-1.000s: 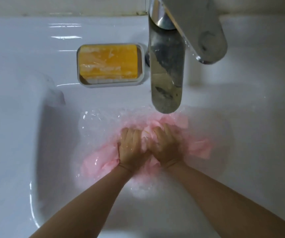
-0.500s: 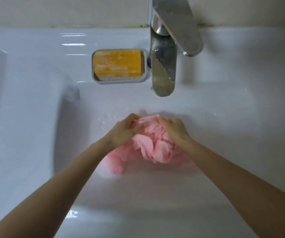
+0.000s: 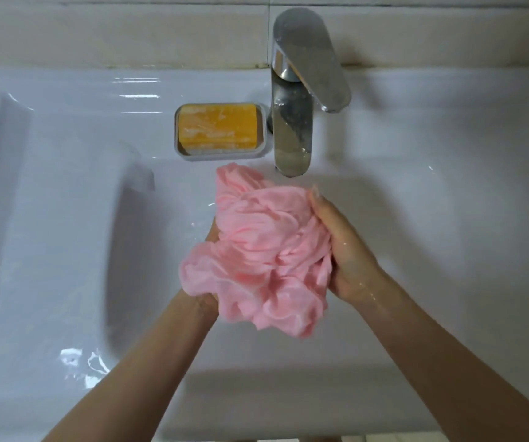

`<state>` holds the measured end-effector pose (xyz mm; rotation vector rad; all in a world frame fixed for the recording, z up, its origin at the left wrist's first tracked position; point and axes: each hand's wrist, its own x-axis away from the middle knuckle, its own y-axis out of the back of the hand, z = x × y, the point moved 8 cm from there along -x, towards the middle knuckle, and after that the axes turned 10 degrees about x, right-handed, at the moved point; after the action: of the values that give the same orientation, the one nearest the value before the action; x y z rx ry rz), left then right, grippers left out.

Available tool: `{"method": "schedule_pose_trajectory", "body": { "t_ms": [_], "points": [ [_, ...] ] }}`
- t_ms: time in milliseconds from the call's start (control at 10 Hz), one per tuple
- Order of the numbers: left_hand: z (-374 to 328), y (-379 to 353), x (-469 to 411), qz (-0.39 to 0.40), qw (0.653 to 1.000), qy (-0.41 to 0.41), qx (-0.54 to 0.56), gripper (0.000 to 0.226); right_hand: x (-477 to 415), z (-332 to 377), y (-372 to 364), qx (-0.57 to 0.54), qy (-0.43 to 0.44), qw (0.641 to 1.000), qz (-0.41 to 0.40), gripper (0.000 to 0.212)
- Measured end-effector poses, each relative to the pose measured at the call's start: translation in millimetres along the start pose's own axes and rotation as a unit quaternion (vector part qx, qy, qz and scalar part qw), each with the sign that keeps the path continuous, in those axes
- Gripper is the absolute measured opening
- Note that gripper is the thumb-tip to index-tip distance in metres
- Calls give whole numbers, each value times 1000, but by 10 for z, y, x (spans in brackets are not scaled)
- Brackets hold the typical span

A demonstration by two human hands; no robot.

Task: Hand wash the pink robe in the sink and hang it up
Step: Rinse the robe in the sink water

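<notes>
The crumpled pink cloth robe [image 3: 256, 250] covers nearly all of your left hand [image 3: 207, 303]; only its heel and a few knuckles show at the robe's left edge. On the robe's right side, your right hand [image 3: 349, 250] has its fingers buried in the folds. The floor of the glossy white ceramic sink [image 3: 65, 218] under the robe is out of sight.

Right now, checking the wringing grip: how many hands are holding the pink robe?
2. The left hand holds the pink robe from beneath, mostly hidden by cloth; the right hand holds its right side.
</notes>
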<state>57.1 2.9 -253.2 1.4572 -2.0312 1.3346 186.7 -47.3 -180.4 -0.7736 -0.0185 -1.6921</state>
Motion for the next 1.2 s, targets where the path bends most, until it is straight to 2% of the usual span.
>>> {"method": "schedule_pose_trajectory", "body": {
  "t_ms": [100, 200, 300, 400, 500, 600, 700, 800, 900, 1000, 1100, 1200],
  "points": [
    [-29, -233, 75, 0, 996, 27, 89, 36, -10, -180, 338, -65, -30, 995, -63, 51],
    [-53, -368, 127, 50, 991, 2, 125, 50, -36, -376, 783, -60, -40, 985, -154, 23],
    [-42, -377, 196, 48, 996, -21, 77, 43, -133, -502, 1122, 7, -32, 977, -209, 19],
    [-35, -243, 181, 14, 997, -49, -58, 39, -67, -575, 1303, 111, -59, 954, -273, 39],
    [-79, -37, 131, -54, 914, -124, -383, 26, 104, -472, 1403, 344, -27, 862, -371, 28],
    [-2, 45, 116, -90, 736, -208, -638, 52, 93, -388, 1152, 540, 46, 767, -344, 63],
    [294, 42, 51, -91, 774, -209, -591, 78, -86, -522, 657, 619, 132, 731, -254, 70],
    [547, 10, -41, -138, 744, -201, -622, 73, -271, -841, 449, 732, 170, 629, -198, 55],
    [551, -37, -177, -163, 699, -244, -652, 45, -363, -954, 569, 739, 188, 591, -262, 42],
    [451, -89, -269, -188, 675, -296, -649, 25, -453, -905, 552, 725, 248, 571, -295, 28],
    [445, -96, -371, -174, 688, -305, -635, 20, -512, -843, 529, 704, 304, 562, -312, 13],
    [423, -51, -489, -181, 673, -263, -667, 45, -559, -819, 584, 694, 309, 545, -355, 24]
  ]
}}
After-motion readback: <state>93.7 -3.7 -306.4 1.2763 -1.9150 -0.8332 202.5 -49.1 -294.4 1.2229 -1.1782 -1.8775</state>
